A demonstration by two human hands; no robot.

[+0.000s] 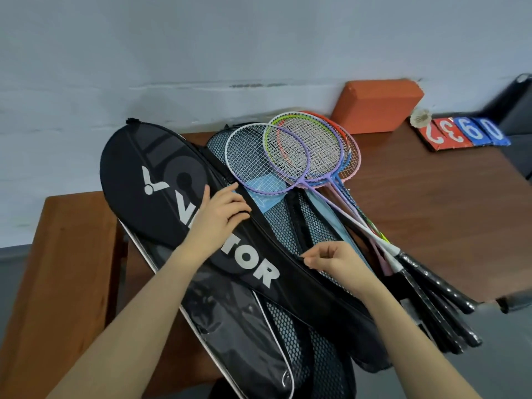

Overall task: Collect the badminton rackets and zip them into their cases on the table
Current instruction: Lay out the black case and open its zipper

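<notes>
On the brown table (431, 197), the black Victor racket case (161, 180) lies diagonally at the left, the left hand (218, 217) gripping its edge with curled fingers. Just right, the right hand (331, 257) pinches the zipper pull (302, 259) on that edge. Beyond, loose badminton rackets (302, 151) fan over mesh cases (288, 226), handles pointing right, near a scoreboard (463, 133).

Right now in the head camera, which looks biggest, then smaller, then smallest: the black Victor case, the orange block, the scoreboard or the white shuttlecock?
1. Black Victor case, easily the biggest.
2. Orange block and scoreboard: they look alike in size, so no ranking between them.
3. White shuttlecock, the smallest.
The case lies nearer the camera, which makes it look even bigger.
</notes>
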